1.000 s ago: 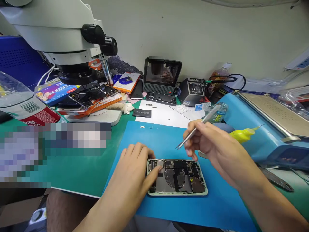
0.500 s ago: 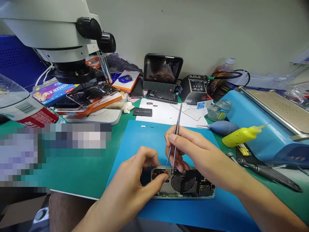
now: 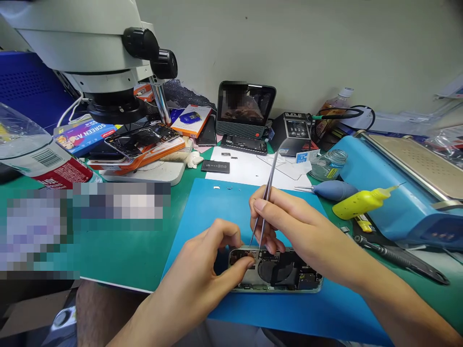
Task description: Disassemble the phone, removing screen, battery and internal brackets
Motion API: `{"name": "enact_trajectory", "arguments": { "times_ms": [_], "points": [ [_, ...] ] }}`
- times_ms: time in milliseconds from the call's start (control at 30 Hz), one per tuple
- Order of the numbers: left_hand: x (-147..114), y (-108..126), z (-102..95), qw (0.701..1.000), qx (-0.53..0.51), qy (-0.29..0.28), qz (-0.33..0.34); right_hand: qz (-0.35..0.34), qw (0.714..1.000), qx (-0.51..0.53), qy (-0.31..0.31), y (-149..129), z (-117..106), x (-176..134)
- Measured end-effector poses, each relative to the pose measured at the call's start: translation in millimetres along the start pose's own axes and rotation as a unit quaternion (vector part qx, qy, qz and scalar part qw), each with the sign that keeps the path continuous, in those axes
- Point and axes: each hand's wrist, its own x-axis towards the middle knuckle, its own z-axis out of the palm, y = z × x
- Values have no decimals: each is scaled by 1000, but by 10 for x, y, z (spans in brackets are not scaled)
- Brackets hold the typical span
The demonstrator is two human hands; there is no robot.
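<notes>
An opened phone housing lies lengthwise on the blue mat, its inside facing up with a round dark coil and small boards showing. My left hand grips its left end, thumb pressed on the inside and fingers behind the far edge. Metal tweezers are pinched in my right hand, held steeply upright. Their two tips stand slightly apart at the housing's upper edge, just right of my left thumb. Whether the tips hold a small part, I cannot make out.
A microscope overhangs the left side. Behind the mat lie a phone battery and white paper with tiny parts. To the right are a blue blower, a yellow bottle, a glass jar and a blue machine.
The view has shifted slightly. The tweezer tips sit a little higher against the housing's far edge; my left hand keeps its hold.
</notes>
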Motion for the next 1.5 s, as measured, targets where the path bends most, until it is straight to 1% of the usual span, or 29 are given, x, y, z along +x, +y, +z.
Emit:
{"name": "enact_trajectory", "arguments": {
  "times_ms": [300, 433, 567, 733, 800, 867, 900, 933, 967, 1033, 1067, 1100, 1133, 1200, 1300, 1367, 1433, 1500],
  "points": [
    [4, -3, 3, 1000, -18, -3, 5, -1, 1000, -15, -8, -1, 1, 10],
    [0, -14, 17, 999, -23, 8, 22, -12, 997, -77, -17, -18, -18, -2],
    [7, -25, 27, 999, -25, 8, 38, -27, 988, -150, -24, -17, -13, -2],
    [-5, -49, 33, 999, -19, 8, 48, -34, 977, -209, -14, -58, 33, 0],
    [-12, -61, 37, 998, -18, 10, 53, -34, 978, -207, -14, -95, 25, 1],
    [-12, -73, 40, 998, -17, 13, 54, -45, 983, -178, -24, -126, -22, 5],
    [-11, -77, 42, 998, -17, 14, 52, -61, 986, -155, -17, -136, -59, 7],
    [-10, -81, 43, 999, -16, 15, 49, -86, 988, -125, 5, -142, -103, 10],
    [-11, -84, 44, 999, -14, 18, 44, -114, 989, -90, 40, -144, -150, 12],
    [-18, -89, 45, 999, -10, 20, 35, -154, 980, -28, 121, -137, -234, 7],
    [-23, -92, 45, 999, -8, 20, 30, -164, 975, -12, 149, -129, -264, -2],
    [-28, -94, 46, 999, -6, 19, 26, -167, 973, -11, 159, -119, -282, -18],
    [-31, -97, 48, 1000, -6, 18, 23, -166, 973, -28, 157, -106, -287, -41],
    [-30, -104, 53, 1000, -8, 16, 19, -162, 971, -110, 137, -71, -264, -106],
    [-14, -113, 67, 1000, -6, 18, 22, -144, 952, -260, 75, -8, -171, -221],
    [-3, -116, 76, 999, 1, 24, 30, -135, 936, -322, 32, 24, -100, -281],
    [5, -115, 83, 998, 12, 35, 43, -140, 922, -361, 22, 35, -40, -313],
    [9, -111, 85, 997, 22, 45, 58, -150, 906, -395, 34, 27, -1, -323]
  ]
}}
